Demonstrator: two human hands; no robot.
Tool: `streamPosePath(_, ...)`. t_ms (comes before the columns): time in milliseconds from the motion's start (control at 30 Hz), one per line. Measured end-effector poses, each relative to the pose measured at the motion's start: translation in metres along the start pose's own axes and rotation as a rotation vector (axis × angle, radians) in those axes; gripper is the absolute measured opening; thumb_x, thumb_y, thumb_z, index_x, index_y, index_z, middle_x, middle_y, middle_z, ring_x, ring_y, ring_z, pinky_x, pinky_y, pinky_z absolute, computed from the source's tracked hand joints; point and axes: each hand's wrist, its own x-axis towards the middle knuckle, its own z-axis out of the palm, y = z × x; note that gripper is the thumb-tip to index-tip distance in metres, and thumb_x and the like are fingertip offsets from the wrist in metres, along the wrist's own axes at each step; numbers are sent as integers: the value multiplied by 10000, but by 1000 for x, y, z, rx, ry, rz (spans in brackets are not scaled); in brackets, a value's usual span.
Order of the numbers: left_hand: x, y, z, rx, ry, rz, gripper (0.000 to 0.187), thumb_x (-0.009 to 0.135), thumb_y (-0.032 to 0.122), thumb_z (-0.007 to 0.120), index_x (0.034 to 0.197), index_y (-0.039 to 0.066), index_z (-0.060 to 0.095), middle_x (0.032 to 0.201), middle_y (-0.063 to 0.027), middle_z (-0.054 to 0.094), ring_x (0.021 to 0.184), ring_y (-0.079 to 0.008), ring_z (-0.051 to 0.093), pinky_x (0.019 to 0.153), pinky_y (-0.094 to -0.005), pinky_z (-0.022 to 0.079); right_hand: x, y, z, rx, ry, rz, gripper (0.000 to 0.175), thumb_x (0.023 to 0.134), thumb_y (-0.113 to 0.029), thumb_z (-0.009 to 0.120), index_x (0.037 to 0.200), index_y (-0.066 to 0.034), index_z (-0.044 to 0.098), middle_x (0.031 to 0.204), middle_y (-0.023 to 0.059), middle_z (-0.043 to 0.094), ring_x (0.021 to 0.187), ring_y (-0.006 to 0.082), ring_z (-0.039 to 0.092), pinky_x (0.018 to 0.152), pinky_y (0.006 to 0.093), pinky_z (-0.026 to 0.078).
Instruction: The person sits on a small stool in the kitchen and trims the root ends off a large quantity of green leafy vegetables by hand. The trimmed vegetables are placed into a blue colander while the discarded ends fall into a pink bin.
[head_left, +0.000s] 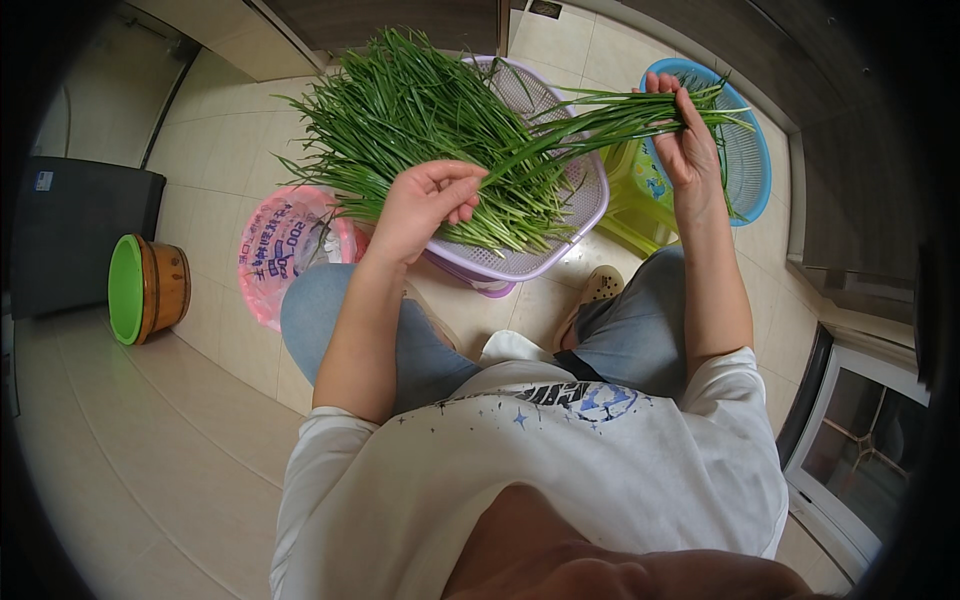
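A large heap of green garlic chives (420, 120) lies in a lilac plastic basket (536, 259), many leaf ends hanging over its left rim. My right hand (686, 142) is raised at the right, palm up, with a loose bunch of chives (615, 120) across the palm and under the thumb. The pale stem ends of this bunch point right, over a blue plastic basket (752, 176) with some chives in it. Above the heap's near side, my left hand (435, 199) pinches the end of a long leaf between thumb and fingers.
The blue basket rests by a yellow-green plastic stool (637, 217). Left of my knee stands a bin (262, 247) lined with a printed pink bag. A wooden bucket with green lining (161, 289) and a dark box-like appliance (82, 232) are farther left. Cabinets (855, 172) border the right.
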Motion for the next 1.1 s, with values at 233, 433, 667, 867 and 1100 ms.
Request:
streamPosePath(233, 2, -11, 2, 234, 73, 67, 116, 835, 69, 592, 911, -15, 615, 712, -21, 587, 591, -65, 536, 507, -175, 411, -1, -4, 2, -1, -45, -13, 162, 907, -82, 481, 1024, 27, 500, 1043, 160, 561, 1125, 329, 483, 1017, 546, 330)
streamPosePath(433, 9, -14, -2, -156, 287, 71, 97, 856, 89, 557, 891, 2, 580, 688, -26, 552, 557, -80, 494, 471, -195, 378, -2, -1, 2, -5, -43, 6, 167, 899, -83, 498, 1026, 25, 498, 1048, 159, 554, 1132, 334, 476, 1016, 555, 330)
streamPosePath(667, 13, -18, 5, -419, 481, 80, 55, 877, 83, 501, 876, 32, 521, 665, -13, 471, 543, -91, 424, 458, -216, 352, -8, 7, 2, 16, -156, 119, 144, 897, -78, 501, 999, 16, 542, 1029, 130, 585, 1119, 292, 497, 1013, 522, 344)
streamPosePath(867, 15, -22, 11, -477, 544, 91, 125, 881, 90, 408, 762, 74, 445, 609, 33, 337, 494, -66, 310, 422, -216, 288, -9, 11, 1, 20, -196, 172, 138, 897, -71, 498, 983, 15, 564, 1013, 116, 606, 1112, 269, 509, 1020, 495, 343)
streamPosePath(1100, 14, -22, -5, -441, 465, 186, 121, 889, 105, 455, 778, 68, 485, 619, 29, 389, 507, -66, 355, 430, -211, 311, -3, 5, 1, 11, -27, 34, 167, 895, -80, 503, 1024, 26, 502, 1034, 148, 563, 1123, 326, 483, 1009, 556, 336)
